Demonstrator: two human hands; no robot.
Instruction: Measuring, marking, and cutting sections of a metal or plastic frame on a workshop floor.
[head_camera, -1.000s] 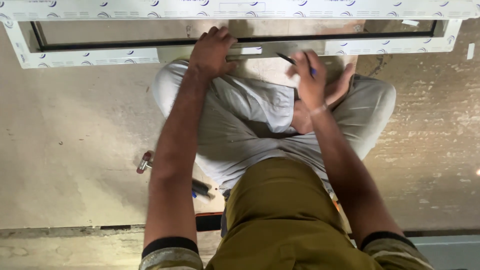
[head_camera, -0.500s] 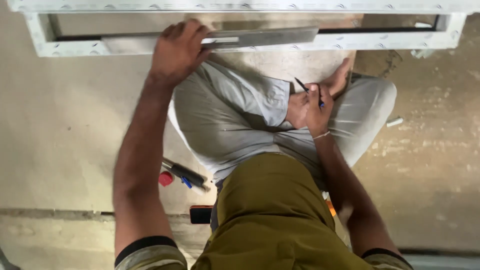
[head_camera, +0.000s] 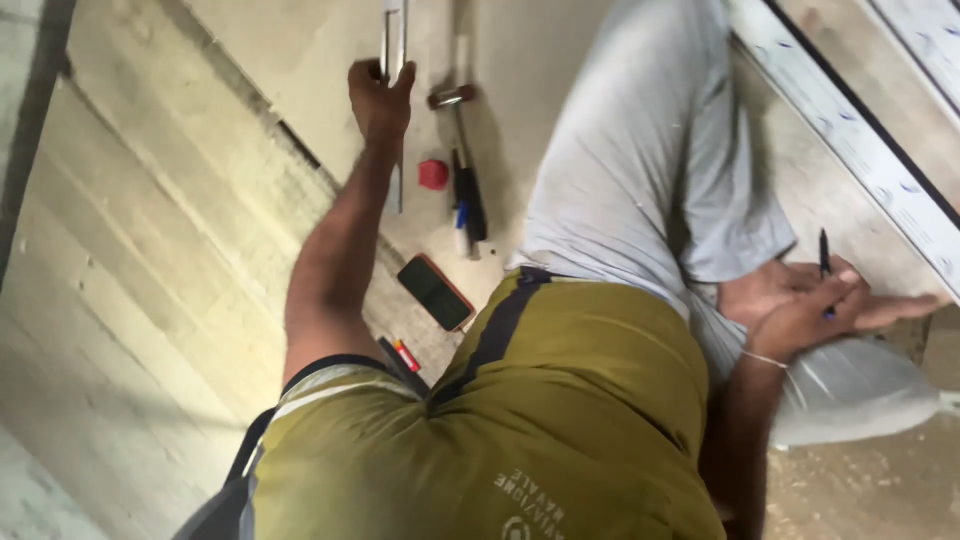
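My left hand (head_camera: 380, 100) is stretched out to the left and shut on a long flat metal strip (head_camera: 396, 30), which lies along the concrete floor beside a hammer (head_camera: 466, 190). Over at the right, my right hand (head_camera: 795, 315) rests on my bare foot next to my grey trouser leg. It holds a dark pen (head_camera: 824, 258) with the tip pointing up. Both hands are far apart, with my leg and my olive shirt between them.
A small round red object (head_camera: 433, 174), a blue-tipped marker (head_camera: 460, 222), a dark phone (head_camera: 435, 292) and a red-orange tool (head_camera: 406, 356) lie on the floor near my left arm. A white window frame (head_camera: 850, 130) runs along the upper right. A floor joint (head_camera: 250, 100) crosses at the left.
The view has swung left. My left hand carried the metal strip off the white frame and down to the floor by the hammer. My right hand, still holding the pen, stayed by my foot.
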